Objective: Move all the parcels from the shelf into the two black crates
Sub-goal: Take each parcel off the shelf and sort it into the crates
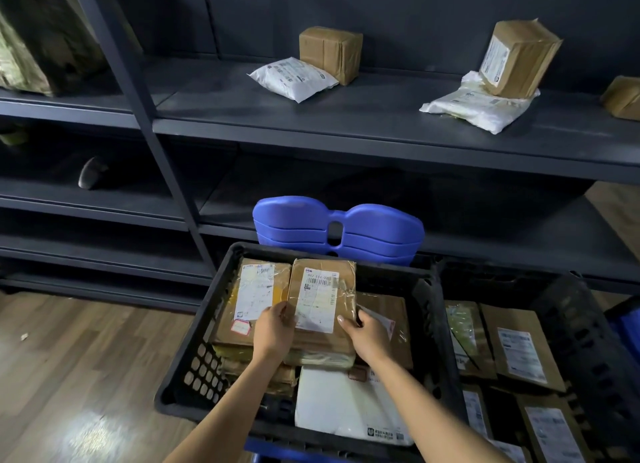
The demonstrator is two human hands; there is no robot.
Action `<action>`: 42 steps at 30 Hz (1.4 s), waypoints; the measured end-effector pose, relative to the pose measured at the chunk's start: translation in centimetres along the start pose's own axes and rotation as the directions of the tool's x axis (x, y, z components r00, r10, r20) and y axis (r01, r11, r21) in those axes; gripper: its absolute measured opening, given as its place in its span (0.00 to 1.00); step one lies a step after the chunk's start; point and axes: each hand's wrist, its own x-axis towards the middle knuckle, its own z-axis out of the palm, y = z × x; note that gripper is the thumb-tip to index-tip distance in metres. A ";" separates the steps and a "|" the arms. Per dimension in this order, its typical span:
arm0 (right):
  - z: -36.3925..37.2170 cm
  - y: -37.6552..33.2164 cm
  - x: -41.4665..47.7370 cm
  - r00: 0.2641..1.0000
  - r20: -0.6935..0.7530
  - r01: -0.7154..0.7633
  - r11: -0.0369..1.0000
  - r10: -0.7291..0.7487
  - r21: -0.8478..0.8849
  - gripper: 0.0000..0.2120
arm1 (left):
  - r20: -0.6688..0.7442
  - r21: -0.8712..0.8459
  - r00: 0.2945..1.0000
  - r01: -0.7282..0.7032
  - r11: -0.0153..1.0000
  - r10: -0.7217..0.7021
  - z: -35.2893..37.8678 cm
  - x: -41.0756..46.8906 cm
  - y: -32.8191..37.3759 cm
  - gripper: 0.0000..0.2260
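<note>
Both our hands are on one taped brown parcel [322, 294] over the left black crate [194, 344]. Our left hand [273, 329] grips its near left corner with the fingers curled round the edge, and our right hand [367, 334] pinches the near right corner in the same way. The parcel lies label up on the stack of brown packets in that crate; whether it rests fully on them or hangs just above, we cannot tell. Just beside it on the left lies another labelled brown packet [256, 298], and nearer to us a white mailer [346, 402] fills the crate's front part.

The right black crate [571, 327] stands touching the first, with flat brown envelopes inside, labels up.

Five parcels are left on the dark shelf [346, 131] ahead:
- a white pouch [292, 78] leaning against a small brown box [330, 53]
- further right, a tilted brown box [519, 57] sitting on a crumpled white bag [479, 106]
- a brown package [623, 97] cut off by the right edge

Behind the left crate rises a stack of blue stools [337, 230]; a wooden floor [86, 358] shows to the left.
</note>
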 end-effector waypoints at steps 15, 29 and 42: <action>0.1 0.5 -1.5 0.882 0.299 0.447 0.447 -0.365 -0.775 0.30 | 0.385 0.592 0.855 -0.517 0.618 0.347 2.5 -3.6 -0.8 0.28; -3.2 -2.8 -5.0 0.916 0.229 0.384 0.554 -0.330 -0.738 0.30 | 0.458 0.620 0.839 -0.539 0.570 0.295 -1.8 -3.2 3.9 0.29; -17.2 -10.5 -5.8 0.813 -0.033 0.319 0.492 -0.581 -0.810 0.25 | 0.308 0.539 0.715 -0.675 0.505 0.628 -6.9 -1.2 17.2 0.25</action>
